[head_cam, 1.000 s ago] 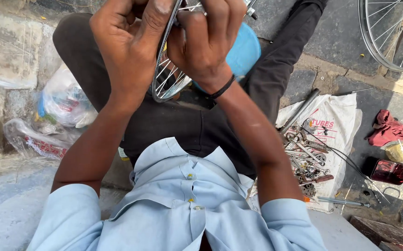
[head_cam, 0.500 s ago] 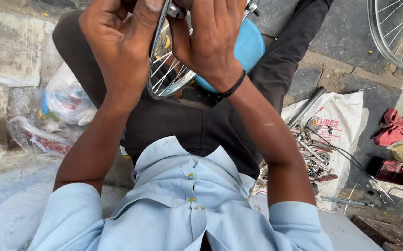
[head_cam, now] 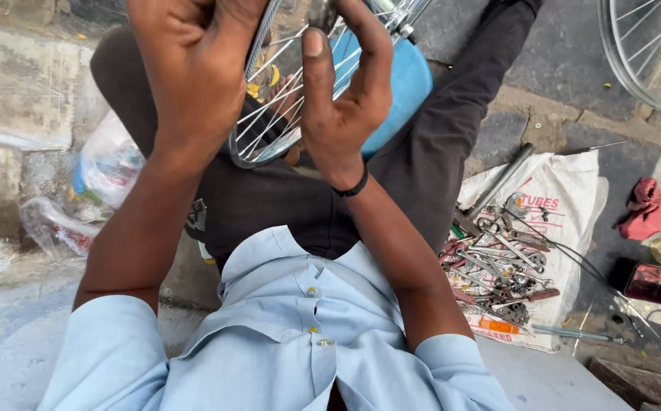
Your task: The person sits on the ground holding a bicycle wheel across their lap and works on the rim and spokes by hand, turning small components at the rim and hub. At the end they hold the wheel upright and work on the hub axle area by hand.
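A spoked metal bicycle wheel (head_cam: pixel 266 125) is raised in front of me over my lap. My left hand (head_cam: pixel 193 68) wraps its fingers over the rim on the left side. My right hand (head_cam: pixel 342 99) grips the wheel's rim from the right, thumb stretched up along it; a black band sits on that wrist. Behind the spokes a blue round seat (head_cam: pixel 399 84) shows. My dark trousers and light blue shirt fill the lower part of the view. The upper part of the wheel runs out of the frame.
A white sack (head_cam: pixel 566 205) on the ground at right carries several wrenches and hand tools (head_cam: pixel 498 266). A red cloth (head_cam: pixel 654 209) and a small red box (head_cam: pixel 654 281) lie further right. Another bicycle wheel (head_cam: pixel 643 53) stands top right. Plastic bags (head_cam: pixel 102 171) lie at left.
The view has shifted, so both hands and the wheel sit higher in the frame. My right thumb has stretched out along the rim.
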